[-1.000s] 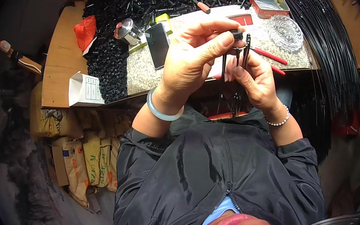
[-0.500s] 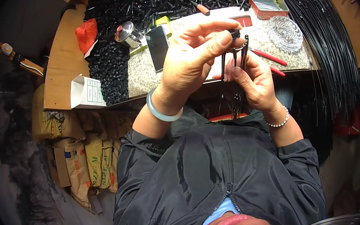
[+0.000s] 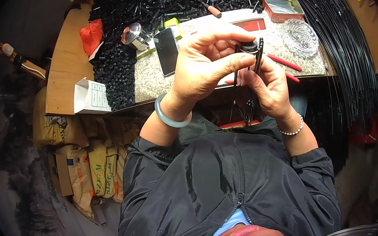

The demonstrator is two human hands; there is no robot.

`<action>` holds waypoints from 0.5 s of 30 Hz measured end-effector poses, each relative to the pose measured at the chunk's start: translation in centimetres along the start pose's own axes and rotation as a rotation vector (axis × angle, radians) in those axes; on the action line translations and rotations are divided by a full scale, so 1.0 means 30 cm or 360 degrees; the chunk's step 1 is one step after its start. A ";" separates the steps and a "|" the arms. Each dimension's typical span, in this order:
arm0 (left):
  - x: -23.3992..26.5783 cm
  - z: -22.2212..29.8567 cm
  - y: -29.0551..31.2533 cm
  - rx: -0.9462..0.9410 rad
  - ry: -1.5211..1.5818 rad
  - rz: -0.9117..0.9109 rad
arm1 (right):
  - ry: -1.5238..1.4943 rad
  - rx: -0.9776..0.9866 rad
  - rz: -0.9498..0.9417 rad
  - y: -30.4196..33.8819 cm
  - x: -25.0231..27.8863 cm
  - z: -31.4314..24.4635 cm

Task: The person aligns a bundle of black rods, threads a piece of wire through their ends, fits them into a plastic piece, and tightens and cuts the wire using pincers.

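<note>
Between the thumb and fingers of my left hand (image 3: 197, 67) is a small round black plastic hub (image 3: 249, 45), held above the table's front edge. My left hand is closed on it. My right hand (image 3: 270, 89), just to the right and slightly lower, is pinched around thin black rods (image 3: 259, 56) that look like umbrella ribs. The rods stand upright around the hub, and their lower ends hang below my hands. My fingers partly hide where rods and hub meet, so I cannot tell whether they are joined.
A large heap of black plastic parts (image 3: 141, 0) covers the back of the table. Nearby are a phone (image 3: 165, 50), a screwdriver (image 3: 214, 11), red-handled pliers (image 3: 284, 62), a glass dish (image 3: 300, 37) and a tin (image 3: 282, 10). Long black rods (image 3: 346, 47) hang over the right edge.
The hub has tipped from a tilted position to nearly level and sits a little lower, among the rod tops. My left thumb has dropped slightly and moved right.
</note>
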State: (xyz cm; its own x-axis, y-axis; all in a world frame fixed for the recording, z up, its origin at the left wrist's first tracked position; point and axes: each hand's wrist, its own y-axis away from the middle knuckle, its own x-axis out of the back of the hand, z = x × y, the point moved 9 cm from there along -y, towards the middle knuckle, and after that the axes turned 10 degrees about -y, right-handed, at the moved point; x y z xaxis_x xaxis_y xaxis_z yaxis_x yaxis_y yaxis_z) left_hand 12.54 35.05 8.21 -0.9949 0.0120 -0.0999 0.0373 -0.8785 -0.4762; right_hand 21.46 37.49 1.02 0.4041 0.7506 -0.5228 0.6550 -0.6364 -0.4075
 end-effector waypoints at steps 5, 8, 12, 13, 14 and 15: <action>0.007 -0.009 0.004 0.0087 -0.0039 -0.0005 | -0.0152 0.0016 -0.0079 0.002 -0.003 -0.002; 0.000 -0.003 0.004 0.0078 -0.0008 -0.0014 | -0.0394 -0.0027 -0.0094 -0.002 0.006 -0.003; -0.003 0.002 0.001 0.0099 0.0059 0.0038 | -0.0504 -0.0099 -0.0037 -0.009 0.024 0.007; -0.001 0.001 0.002 0.0099 0.0058 0.0039 | -0.0457 -0.0128 -0.0041 -0.006 0.028 0.009; 0.004 0.003 0.004 0.0072 0.0009 0.0045 | -0.0410 -0.0157 -0.0044 -0.005 0.030 0.012; 0.010 0.006 0.006 0.0046 -0.0041 0.0050 | -0.0410 -0.0156 -0.0046 -0.006 0.028 0.012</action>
State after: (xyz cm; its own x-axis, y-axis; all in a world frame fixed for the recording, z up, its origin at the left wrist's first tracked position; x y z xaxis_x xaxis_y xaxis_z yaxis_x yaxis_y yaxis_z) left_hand 12.24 34.83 8.24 -0.9954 -0.0279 -0.0918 0.0663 -0.8916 -0.4479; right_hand 21.44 38.17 0.38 0.2169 0.6901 -0.6904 0.7277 -0.5857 -0.3569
